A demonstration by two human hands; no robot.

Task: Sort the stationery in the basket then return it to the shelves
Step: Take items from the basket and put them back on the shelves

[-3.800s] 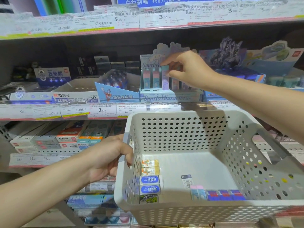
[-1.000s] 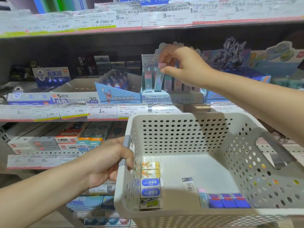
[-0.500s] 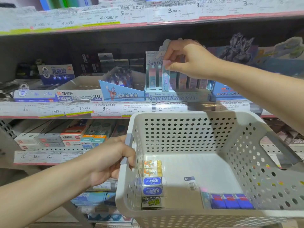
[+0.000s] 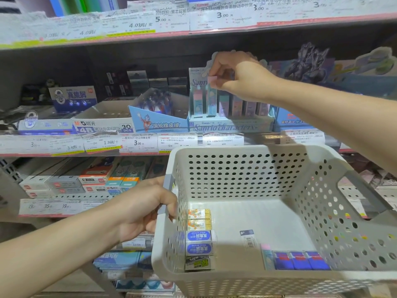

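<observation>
While the left hand [image 4: 148, 208] grips the grey handle of the basket [image 4: 240, 166] and holds it up below the middle shelf [image 4: 150, 147], the right hand [image 4: 238, 77] reaches into the Sanrio display box [image 4: 231, 123] on that shelf. Its fingers [image 4: 214, 69] pinch the pink top of a tall pastel eraser [image 4: 211, 100], which stands upright in the box's front row, just beside others of its kind. The step in hand looks like returning this piece to its slot; whether its foot is fully seated I cannot tell. Next, I judge, it needs a gentle push straight down, then release without toppling its neighbours.

Inside the basket, sorted goods lie in two groups. Along the left wall runs a row: two orange-patterned erasers [image 4: 198, 219], two blue-labelled ones [image 4: 200, 241], and a dark one with green print [image 4: 198, 263]. Against the near wall sit one more pastel eraser [image 4: 267, 255] and three dark blue packs [image 4: 299, 260]. A small barcode tag [image 4: 248, 238] lies loose between the groups.
</observation>
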